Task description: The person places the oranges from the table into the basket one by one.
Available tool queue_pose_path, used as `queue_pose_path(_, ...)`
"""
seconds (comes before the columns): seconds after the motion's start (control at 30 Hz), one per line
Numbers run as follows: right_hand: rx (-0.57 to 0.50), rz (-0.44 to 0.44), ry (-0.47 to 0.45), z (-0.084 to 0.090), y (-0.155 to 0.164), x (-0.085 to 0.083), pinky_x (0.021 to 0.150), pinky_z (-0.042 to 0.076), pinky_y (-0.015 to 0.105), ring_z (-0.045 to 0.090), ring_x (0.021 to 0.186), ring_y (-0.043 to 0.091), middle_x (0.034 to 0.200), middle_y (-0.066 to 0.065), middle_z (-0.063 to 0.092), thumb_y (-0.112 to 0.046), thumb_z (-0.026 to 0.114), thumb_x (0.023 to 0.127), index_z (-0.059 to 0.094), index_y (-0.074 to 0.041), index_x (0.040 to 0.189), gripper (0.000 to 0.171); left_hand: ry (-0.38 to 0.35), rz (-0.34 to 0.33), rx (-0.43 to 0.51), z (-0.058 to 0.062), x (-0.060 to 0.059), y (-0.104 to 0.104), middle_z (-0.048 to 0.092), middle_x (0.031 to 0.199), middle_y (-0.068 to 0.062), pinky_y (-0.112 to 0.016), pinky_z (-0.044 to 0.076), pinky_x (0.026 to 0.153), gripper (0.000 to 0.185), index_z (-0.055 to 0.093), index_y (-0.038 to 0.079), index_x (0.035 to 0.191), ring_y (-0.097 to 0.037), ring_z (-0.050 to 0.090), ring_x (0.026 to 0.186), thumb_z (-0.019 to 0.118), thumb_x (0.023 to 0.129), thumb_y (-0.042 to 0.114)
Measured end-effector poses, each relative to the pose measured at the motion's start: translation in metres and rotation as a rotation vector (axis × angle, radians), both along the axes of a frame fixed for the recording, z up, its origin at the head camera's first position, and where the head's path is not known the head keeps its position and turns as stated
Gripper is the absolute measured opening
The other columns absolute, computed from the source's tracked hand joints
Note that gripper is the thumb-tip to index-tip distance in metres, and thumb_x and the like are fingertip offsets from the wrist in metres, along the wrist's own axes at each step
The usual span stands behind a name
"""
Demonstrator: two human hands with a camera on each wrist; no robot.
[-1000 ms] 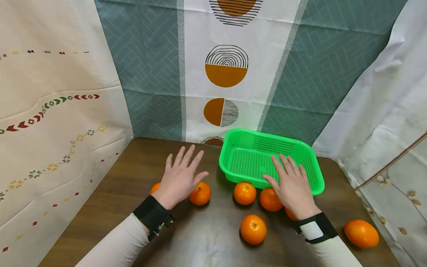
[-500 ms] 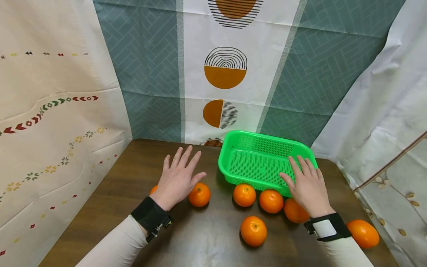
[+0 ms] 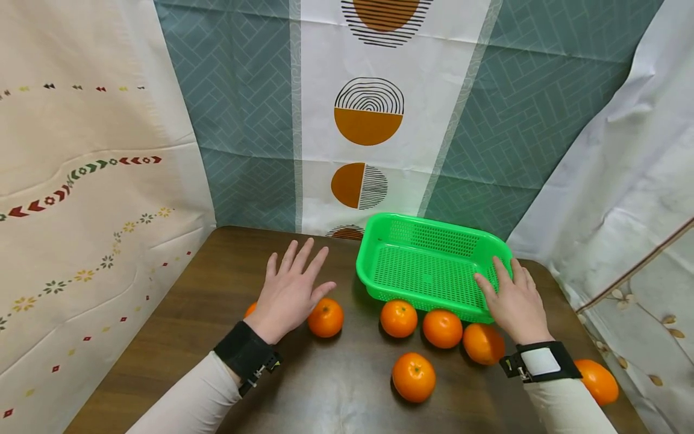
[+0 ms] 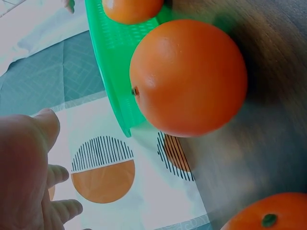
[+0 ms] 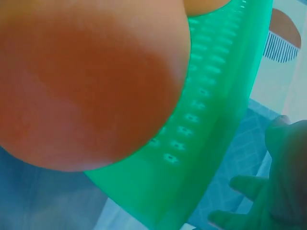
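Observation:
My left hand [image 3: 290, 292] hovers over the left part of the table, fingers straight and spread, holding nothing. One orange [image 3: 326, 317] lies by its thumb side; another orange [image 3: 250, 309] is mostly hidden behind the hand. In the left wrist view a large orange [image 4: 189, 79] sits near the thumb. My right hand [image 3: 517, 307], also with extended fingers and nothing held, is over the right front corner of a green plastic basket [image 3: 428, 299]. Just left of its wrist lies an orange [image 3: 484, 344], which fills much of the right wrist view. Whether the right fingers touch the basket I cannot tell.
Along the basket's front side sit two more oranges, one [image 3: 398, 318] beside the other [image 3: 442, 328]. A single orange [image 3: 414, 377] lies nearer me. At the far right, an orange [image 3: 599, 383] is partly covered by the wristband. Patterned cloths [image 3: 249, 120] hang around the brown table [image 3: 179, 337].
My right hand has moved to the right across the front of the basket, uncovering the orange under it and partly covering the far right one. My left hand has stayed almost still.

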State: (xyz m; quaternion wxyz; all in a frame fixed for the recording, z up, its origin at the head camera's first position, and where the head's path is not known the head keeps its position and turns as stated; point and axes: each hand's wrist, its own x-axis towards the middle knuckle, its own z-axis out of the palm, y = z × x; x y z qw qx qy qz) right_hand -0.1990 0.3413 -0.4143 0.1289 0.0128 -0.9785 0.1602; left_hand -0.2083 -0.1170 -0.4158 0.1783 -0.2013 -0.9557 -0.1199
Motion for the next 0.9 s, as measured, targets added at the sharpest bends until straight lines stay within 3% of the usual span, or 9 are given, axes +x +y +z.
queue_pose_path(0.3,-0.047,-0.046,-0.141,-0.004,0.006,-0.001,0.116,0.024,0.085,0.017,0.151,0.072,0.167,0.05,0.011,-0.06,0.038,0.118,0.022,0.009,0.17,0.088,0.037,0.001,0.003,-0.002,0.001,-0.004,0.037,0.175,-0.019,-0.078,0.027,0.123,0.074,0.048,0.017,0.168,-0.049,0.03,0.162,0.069,0.108,0.054)
queue_pose_path(0.5,-0.063,-0.061,-0.214,-0.005,0.011,-0.003,0.115,0.023,0.087,0.012,0.151,0.074,0.168,0.051,0.004,-0.062,0.035,0.117,0.015,0.01,0.17,0.092,0.021,-0.003,0.01,-0.002,0.0,-0.003,0.033,0.177,-0.019,-0.078,0.026,0.123,0.073,0.047,0.018,0.169,-0.049,0.028,0.163,0.068,0.109,0.054)
queue_pose_path(0.9,-0.033,-0.085,-0.291,-0.007,0.019,-0.004,0.105,0.033,0.089,0.018,0.142,0.081,0.165,0.054,-0.002,-0.068,0.032,0.115,0.014,0.013,0.168,0.099,0.019,-0.006,0.007,-0.004,-0.001,-0.002,0.033,0.177,-0.019,-0.078,0.026,0.123,0.071,0.049,0.02,0.168,-0.049,0.029,0.162,0.067,0.109,0.054)
